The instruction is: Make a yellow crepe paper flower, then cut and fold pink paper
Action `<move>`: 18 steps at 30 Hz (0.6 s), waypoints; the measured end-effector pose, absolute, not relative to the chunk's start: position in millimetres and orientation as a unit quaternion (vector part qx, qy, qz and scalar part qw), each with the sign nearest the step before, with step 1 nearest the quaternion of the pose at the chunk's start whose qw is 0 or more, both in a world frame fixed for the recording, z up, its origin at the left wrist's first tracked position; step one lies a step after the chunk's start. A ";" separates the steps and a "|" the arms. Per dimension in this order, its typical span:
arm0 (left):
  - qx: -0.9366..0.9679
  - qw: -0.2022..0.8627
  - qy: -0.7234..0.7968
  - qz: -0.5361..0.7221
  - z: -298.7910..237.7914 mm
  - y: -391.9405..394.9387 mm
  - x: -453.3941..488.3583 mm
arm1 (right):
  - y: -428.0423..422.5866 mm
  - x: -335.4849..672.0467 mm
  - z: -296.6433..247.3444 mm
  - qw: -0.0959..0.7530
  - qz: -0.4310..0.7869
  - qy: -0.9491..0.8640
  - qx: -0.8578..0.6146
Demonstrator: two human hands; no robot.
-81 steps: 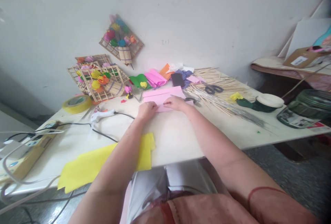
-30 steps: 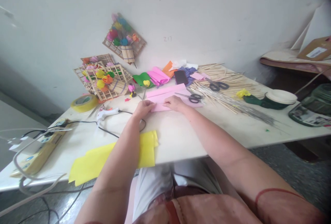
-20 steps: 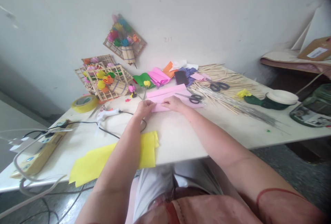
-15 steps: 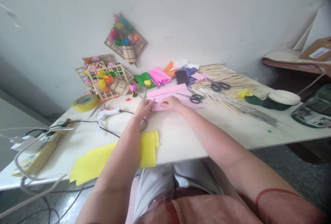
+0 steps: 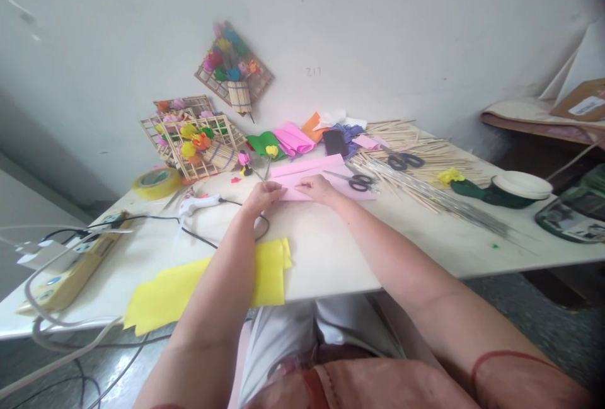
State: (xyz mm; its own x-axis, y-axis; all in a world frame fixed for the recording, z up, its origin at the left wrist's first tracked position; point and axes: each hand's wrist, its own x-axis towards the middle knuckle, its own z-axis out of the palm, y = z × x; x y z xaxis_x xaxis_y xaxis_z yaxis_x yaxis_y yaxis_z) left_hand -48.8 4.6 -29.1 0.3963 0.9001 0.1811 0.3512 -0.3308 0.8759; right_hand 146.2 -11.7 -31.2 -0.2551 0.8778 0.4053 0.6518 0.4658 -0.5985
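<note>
A light pink sheet of crepe paper (image 5: 309,172) lies on the table, its far side folded or rolled over. My left hand (image 5: 263,197) is closed on the near left edge of this sheet. Just to the right, my right hand (image 5: 316,189) has its fingers pinched together at the same near edge. What sits exactly between the fingertips is too small to make out. Black-handled scissors (image 5: 359,182) rest on the sheet's right part, beside my right hand. A yellow paper flower (image 5: 271,151) and a pink one (image 5: 244,159) are beyond my left hand.
A white glue gun (image 5: 201,203) with its cord lies left of my hands, near a tape roll (image 5: 157,183) and a power strip (image 5: 75,264). Yellow paper (image 5: 269,276) overlaps the front edge. Wooden sticks (image 5: 425,150), wires (image 5: 463,210) and a green jar (image 5: 574,207) occupy the right.
The view has shifted slightly. Both hands stay at the near edge of the pink paper, with only very small finger movement.
</note>
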 end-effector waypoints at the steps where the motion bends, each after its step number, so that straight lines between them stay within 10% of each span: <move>1: 0.739 0.393 0.422 0.349 -29.5 5.1 -49.0 | -11.4 145.8 -31.8 0.364 0.153 -0.777 -0.491; 18: 0.734 0.403 0.428 0.341 -32.0 8.0 -48.8 | -10.5 135.9 -36.0 0.414 0.125 -0.755 -0.493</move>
